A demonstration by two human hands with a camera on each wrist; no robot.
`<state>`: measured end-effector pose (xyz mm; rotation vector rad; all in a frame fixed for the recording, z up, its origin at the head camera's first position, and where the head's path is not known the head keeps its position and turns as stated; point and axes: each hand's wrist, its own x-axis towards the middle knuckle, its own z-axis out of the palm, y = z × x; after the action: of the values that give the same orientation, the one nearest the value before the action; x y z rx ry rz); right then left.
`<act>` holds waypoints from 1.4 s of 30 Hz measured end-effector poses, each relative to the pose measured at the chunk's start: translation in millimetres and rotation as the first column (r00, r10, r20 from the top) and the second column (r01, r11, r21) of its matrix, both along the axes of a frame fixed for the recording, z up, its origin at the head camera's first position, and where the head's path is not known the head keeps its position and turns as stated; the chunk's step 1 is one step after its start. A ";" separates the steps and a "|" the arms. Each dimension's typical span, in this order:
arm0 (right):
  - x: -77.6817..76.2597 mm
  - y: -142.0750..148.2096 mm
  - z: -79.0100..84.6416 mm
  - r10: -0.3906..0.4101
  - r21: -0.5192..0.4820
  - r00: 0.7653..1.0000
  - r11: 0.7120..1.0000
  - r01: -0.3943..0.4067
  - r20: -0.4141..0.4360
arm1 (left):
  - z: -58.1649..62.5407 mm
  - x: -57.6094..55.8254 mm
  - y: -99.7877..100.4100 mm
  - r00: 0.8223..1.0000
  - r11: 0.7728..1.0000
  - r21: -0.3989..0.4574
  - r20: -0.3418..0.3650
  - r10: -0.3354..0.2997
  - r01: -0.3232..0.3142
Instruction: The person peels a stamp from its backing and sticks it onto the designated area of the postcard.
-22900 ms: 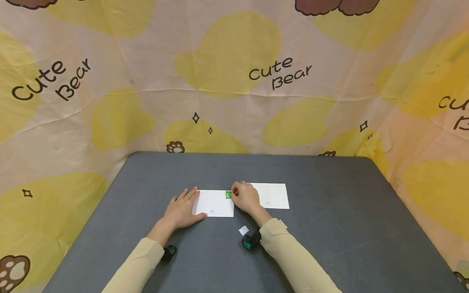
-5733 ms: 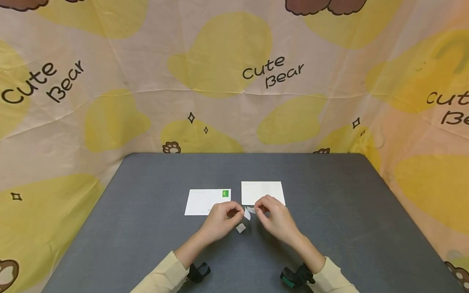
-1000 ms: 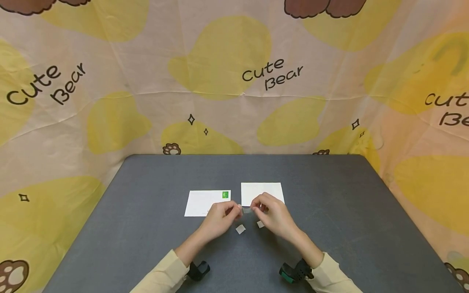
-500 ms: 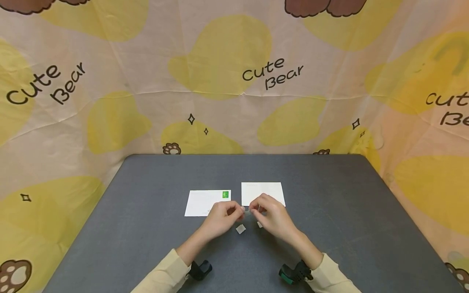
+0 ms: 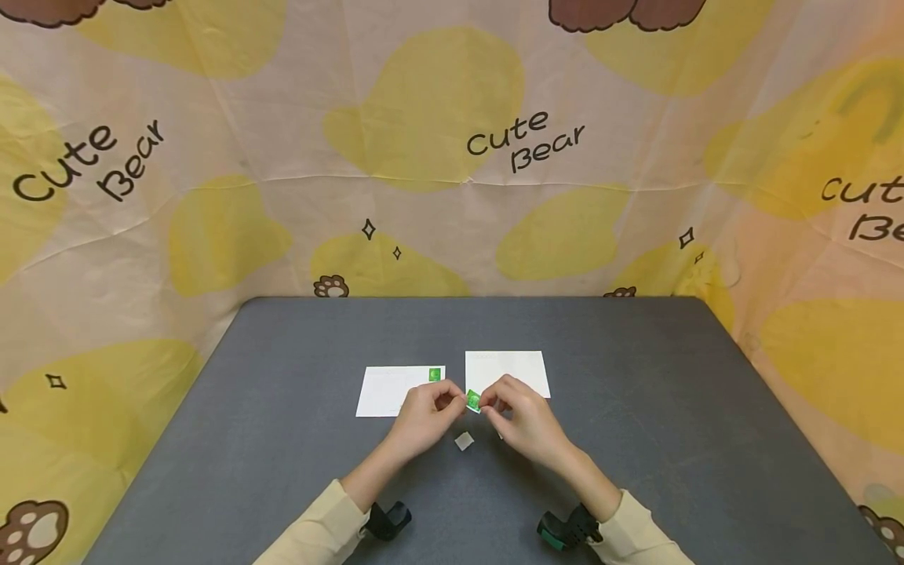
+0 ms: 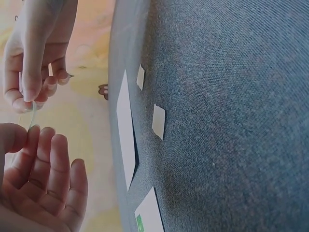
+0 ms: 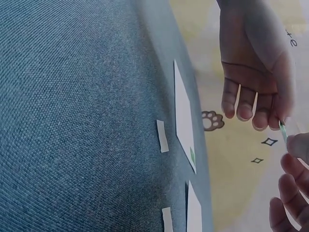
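Between my two hands is a small green stamp (image 5: 473, 401), its green face showing in the head view and nearly edge-on in the wrist views. My left hand (image 5: 426, 420) pinches its left edge between thumb and forefinger, the other fingers loosely bent. At the opposite edge, my right hand (image 5: 526, 416) pinches it with thumb and fingertip. A white postcard (image 5: 384, 388) lies beyond the left hand, with a second green stamp (image 5: 434, 374) at its upper right corner. Partly covered by the right hand, another white postcard (image 5: 504, 367) lies to the right.
Below the hands, a small pale paper piece (image 5: 464, 441) lies on the grey table (image 5: 318, 486). The left wrist view shows a second paper piece (image 6: 140, 77), mostly hidden by the right hand in the head view. A printed cloth (image 5: 424, 157) hangs behind the table.
The held stamp has turned from its pale side, then edge-on, to show its green face. Both hands stay close together, with the left fingertips shifting slightly. The postcards have not moved.
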<state>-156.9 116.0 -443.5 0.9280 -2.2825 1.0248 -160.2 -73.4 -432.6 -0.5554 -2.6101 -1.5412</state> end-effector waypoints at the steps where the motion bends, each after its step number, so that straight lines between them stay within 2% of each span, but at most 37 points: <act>1: 0.1 0.0 -0.1 -0.007 0.001 1.000 1.000 0.007 0.003 | -0.1 -0.1 0.0 1.000 1.000 0.001 -0.004 0.004 -0.004; 9: -1.5 1.6 -0.3 -0.086 -0.007 0.996 0.996 0.086 0.004 | -0.7 -0.1 -0.7 1.000 1.000 -0.006 0.017 0.018 -0.018; 17: -1.0 2.0 1.5 -0.132 0.001 0.989 0.991 0.132 0.061 | -0.9 0.3 -0.9 1.000 1.000 -0.010 0.005 0.012 -0.012; 30: -1.3 1.1 0.2 -0.149 0.035 0.987 0.989 0.147 0.056 | -2.6 1.2 -1.4 1.000 1.000 -0.023 -0.019 -0.002 0.001; 42: -1.2 0.4 0.2 -0.149 0.095 0.986 0.986 0.141 0.082 | -5.6 0.0 -2.8 1.000 0.994 -0.104 -0.001 -0.031 0.030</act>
<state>-158.1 116.3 -443.3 0.7512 -2.4461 0.9257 -160.2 -76.2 -438.2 -0.6073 -2.7043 -1.4177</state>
